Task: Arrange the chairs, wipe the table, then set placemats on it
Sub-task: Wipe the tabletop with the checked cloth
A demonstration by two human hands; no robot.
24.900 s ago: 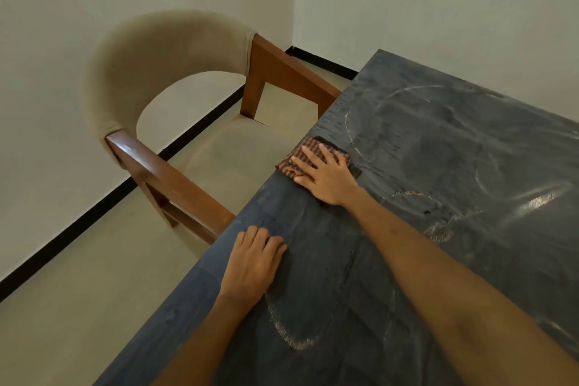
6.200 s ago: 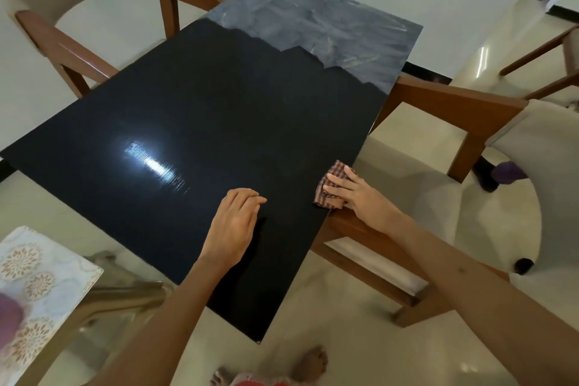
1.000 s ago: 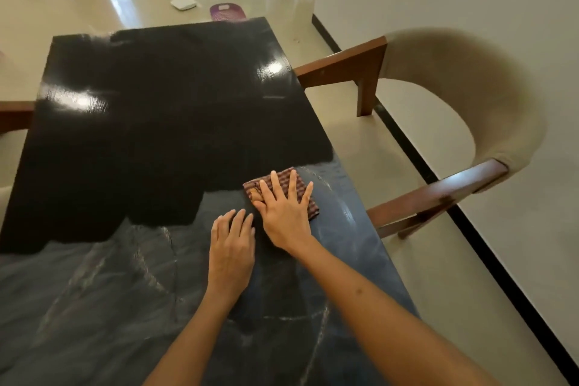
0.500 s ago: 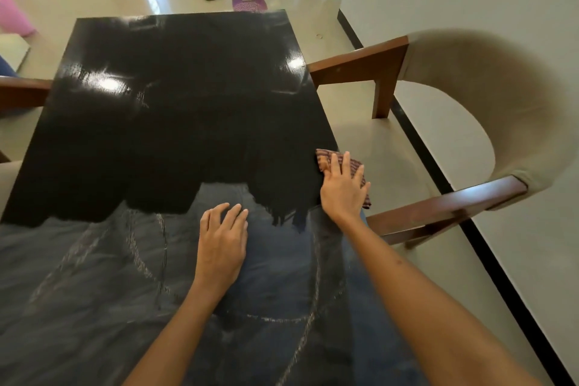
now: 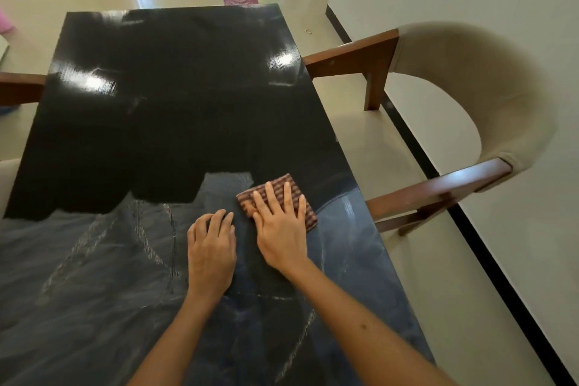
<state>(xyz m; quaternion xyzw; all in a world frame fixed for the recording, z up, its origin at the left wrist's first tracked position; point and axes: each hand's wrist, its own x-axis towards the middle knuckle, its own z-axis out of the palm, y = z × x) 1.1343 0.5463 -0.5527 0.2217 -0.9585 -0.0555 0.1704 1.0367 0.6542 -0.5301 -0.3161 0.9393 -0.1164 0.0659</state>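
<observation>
Cloth (image 5: 277,197) lies flat on the bench (image 5: 163,110), near its right edge and toward the near end, with the right hand (image 5: 280,229) spread over it, fingers straight and pressing down rather than curled round it. The left hand (image 5: 211,252) rests just beside it on the bare top, fingers loosely bent, holding nothing.

Wiping looks to be the step in hand. Pale arcs and smears show on the near part of the bench around both hands (damp streaks or dust, I cannot tell which), so I judge the wipe unfinished here. The far part reads as deep glossy black, but much of that is reflection and shadow, and whether it is already clean cannot be made out.

One chair (image 5: 470,97) stands at the right side, its arms reaching the bench edge and its seat partly under it, so that one seems arranged. A second chair's arm (image 5: 18,88) pokes in at the left; the rest is cut off.

No placemats are in view, so that step seems still to come. The near end of the bench and the person's body fall outside the frame.
</observation>
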